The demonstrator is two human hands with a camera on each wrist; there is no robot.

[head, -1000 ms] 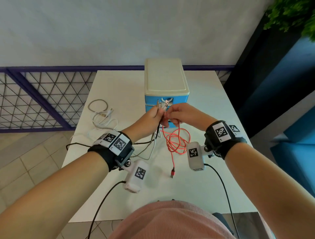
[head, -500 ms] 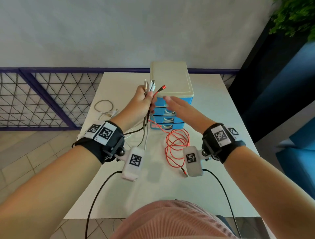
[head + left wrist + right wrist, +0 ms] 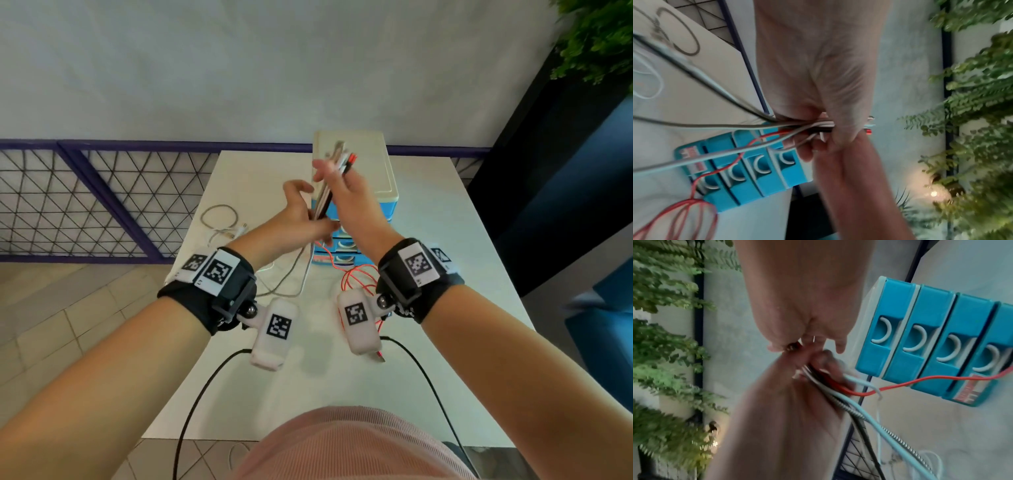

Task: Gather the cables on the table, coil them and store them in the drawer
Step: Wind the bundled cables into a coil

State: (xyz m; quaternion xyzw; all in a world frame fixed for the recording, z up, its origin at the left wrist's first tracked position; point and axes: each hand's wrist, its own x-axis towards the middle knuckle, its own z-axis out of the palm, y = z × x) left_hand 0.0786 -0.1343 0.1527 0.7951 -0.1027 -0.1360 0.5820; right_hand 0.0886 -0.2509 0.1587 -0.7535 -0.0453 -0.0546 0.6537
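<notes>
Both hands are raised above the white surface (image 3: 428, 359), in front of the blue drawer unit (image 3: 387, 212). The right hand (image 3: 346, 202) has its grip pinched on the upper part of a bundle of cables (image 3: 325, 200), with the plugs (image 3: 344, 156) sticking out above its fingers (one of them is red). The left hand (image 3: 294, 219) has its grip closed round the same bundle lower down, thumb lifted, as the left wrist view shows with fingers curled over the strands. Below the hands the cables hang loose: a grey braided one (image 3: 287, 277) and a white one trail to the surface, and a red cable (image 3: 356, 277) drops in front of the drawers into a loose coil beside the unit. The four drawers (image 3: 931, 344) are shut, each with a pale curved handle. One more pale cable (image 3: 219, 219) lies by itself on the surface, looped, well to the left of the unit.
</notes>
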